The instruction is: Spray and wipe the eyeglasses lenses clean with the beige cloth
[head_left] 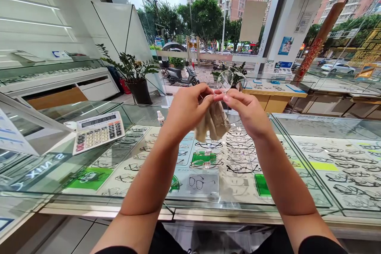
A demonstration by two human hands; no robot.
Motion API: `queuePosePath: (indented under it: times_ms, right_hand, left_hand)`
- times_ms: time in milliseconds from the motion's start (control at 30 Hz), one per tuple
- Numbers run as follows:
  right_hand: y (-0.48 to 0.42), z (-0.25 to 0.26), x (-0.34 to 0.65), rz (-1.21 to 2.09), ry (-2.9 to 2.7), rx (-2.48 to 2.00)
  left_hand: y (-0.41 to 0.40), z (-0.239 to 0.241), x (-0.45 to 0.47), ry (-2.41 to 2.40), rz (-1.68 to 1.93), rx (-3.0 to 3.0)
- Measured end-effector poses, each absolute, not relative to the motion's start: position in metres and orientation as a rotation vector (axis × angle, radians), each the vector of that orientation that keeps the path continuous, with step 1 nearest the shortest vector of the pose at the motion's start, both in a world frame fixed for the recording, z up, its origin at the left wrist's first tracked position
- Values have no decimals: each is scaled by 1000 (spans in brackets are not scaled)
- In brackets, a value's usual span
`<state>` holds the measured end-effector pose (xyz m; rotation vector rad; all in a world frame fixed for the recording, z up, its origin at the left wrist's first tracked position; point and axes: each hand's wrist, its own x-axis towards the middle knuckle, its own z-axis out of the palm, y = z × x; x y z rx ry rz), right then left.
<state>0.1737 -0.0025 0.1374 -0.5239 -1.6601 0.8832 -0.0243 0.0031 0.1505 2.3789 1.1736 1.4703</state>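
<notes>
I hold a pair of clear-lens glasses (225, 80) up above a glass display counter (143, 119). My left hand (187, 108) is closed, pinching a beige cleaning cloth (212, 124) against the glasses; the cloth hangs down below my fingers. My right hand (247, 111) is closed on the frame, its fingertips meeting those of my left hand. One round lens sticks up above my fingers. Part of the frame is hidden behind the cloth and my hands.
The counter holds rows of eyeglass frames (238, 154) under its glass top. A calculator (98, 131) lies on the left, and a small white bottle (160, 118) stands behind my left hand. A potted plant (135, 75) stands on the floor near the shop window.
</notes>
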Motion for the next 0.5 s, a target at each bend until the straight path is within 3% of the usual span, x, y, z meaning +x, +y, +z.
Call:
queuePosePath:
  times_ms: [300, 500]
  right_hand:
    - [10, 131, 174, 871, -1583, -573]
    - [13, 128, 174, 695, -1530, -579]
  left_hand:
    - [1, 153, -22, 1074, 1527, 2217]
    - [-1, 156, -24, 889, 1414, 2119]
